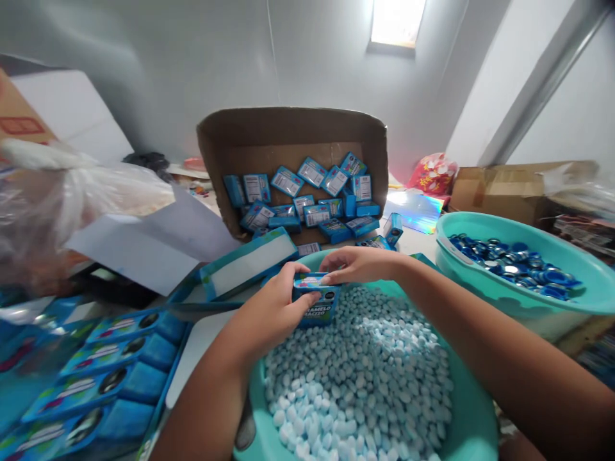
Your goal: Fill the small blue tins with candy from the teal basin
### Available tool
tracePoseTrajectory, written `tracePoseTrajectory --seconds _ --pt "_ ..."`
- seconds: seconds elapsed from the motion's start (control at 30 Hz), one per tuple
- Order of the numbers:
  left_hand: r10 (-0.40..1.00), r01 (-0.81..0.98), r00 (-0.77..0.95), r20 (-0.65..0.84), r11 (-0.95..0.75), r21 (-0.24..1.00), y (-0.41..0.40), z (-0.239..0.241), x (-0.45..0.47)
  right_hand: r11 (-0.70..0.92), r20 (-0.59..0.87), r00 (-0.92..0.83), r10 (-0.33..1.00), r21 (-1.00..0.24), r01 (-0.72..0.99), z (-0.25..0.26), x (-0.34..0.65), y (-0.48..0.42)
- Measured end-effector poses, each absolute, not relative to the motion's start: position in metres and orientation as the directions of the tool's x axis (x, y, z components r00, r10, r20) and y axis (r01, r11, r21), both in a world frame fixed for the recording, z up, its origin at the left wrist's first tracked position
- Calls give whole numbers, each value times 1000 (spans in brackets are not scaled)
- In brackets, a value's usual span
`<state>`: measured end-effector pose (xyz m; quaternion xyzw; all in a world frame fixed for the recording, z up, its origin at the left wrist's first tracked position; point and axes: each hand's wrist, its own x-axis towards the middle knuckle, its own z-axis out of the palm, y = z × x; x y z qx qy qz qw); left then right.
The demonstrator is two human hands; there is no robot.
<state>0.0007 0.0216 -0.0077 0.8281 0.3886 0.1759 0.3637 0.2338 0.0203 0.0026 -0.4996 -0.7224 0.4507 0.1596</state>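
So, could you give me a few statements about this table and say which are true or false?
1. The left hand and right hand both grip one small blue box. True.
2. The near basin beneath them holds red sweets. False: pale blue and white tablets fill it.
3. The right basin holds shiny blue caps. True.
4. The cardboard box behind is empty. False: many blue packs lie in it.

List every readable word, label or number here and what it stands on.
"AMELO" over "ACIZO", first letters hidden by the left hand: small blue box.
Blue boxes in the cardboard carton: labels too small to read.
Flat blue packs at left: blurred.
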Motion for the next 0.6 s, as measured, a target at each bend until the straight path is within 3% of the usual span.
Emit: tracePoseTrajectory --seconds 0.13,0.23,0.3,0.43,0.53,0.6 --pt "830 477 546 112 -418 773 20 -9 3 -26 -175 -292 940 -892 450 -3 225 24" --pt "902 380 328 279 -397 835 20 -1 -1 -134 -183 -108 977 -925 355 -8 216 27" --pt "910 258 171 378 -411 874 20 11 -13 -125 -188 -115 975 -904 410 -11 212 28" --pt "911 233 16 413 -405 884 25 34 -60 69 -199 -312 929 -735 675 -16 206 17" --pt "940 309 66 334 -338 889 26 32 -98 204 -310 -411 857 -528 824 -22 201 5" --pt "950 344 122 288 -313 885 21 24 -115 252 -290 -418 861 -471 846 -27 192 4"
